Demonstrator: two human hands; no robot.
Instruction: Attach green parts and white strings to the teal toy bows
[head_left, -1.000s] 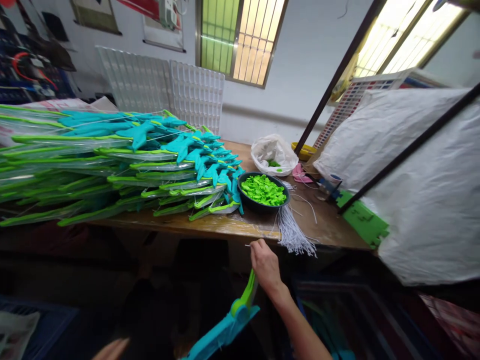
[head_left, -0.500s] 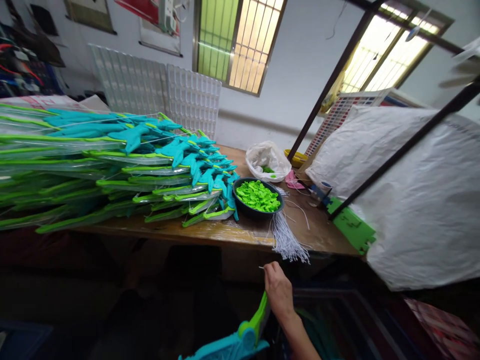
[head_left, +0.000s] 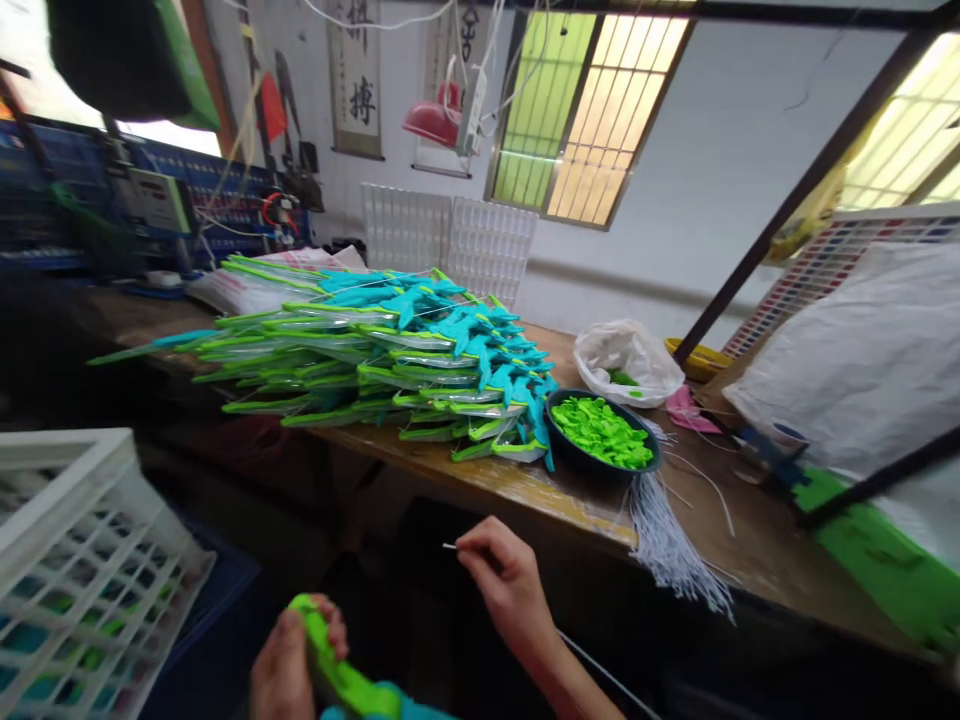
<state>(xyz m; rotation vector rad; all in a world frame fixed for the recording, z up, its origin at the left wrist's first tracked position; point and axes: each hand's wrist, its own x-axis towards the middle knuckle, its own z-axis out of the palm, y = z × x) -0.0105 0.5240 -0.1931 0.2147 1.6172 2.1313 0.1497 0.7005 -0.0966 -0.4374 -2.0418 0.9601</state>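
Note:
At the bottom of the view, my left hand point(head_left: 289, 655) is wrapped round the bright green limb of a green and turquoise plastic toy bow point(head_left: 337, 665). The rest of the bow runs out of the lower edge. To the right and a little higher, my right hand point(head_left: 506, 585) pinches a thin white cord point(head_left: 449, 546), its short tip sticking out past the fingers. A longer stretch of white cord trails below the right wrist. Many similar toy bows point(head_left: 420, 350) lie piled on the wooden table point(head_left: 480, 490) beyond my hands.
A dark bowl point(head_left: 649, 455) of small green plastic pieces stands beside the pile. A bundle of white cords point(head_left: 675, 545) hangs over the table edge. Behind is a white plastic bag point(head_left: 637, 345). At left stands a white crate point(head_left: 142, 530) with green and turquoise parts inside.
The view has swung left, bringing the white crate in. My left hand has come into view on the bow's green limb. My right hand, still pinching the cord, is now apart from the bow.

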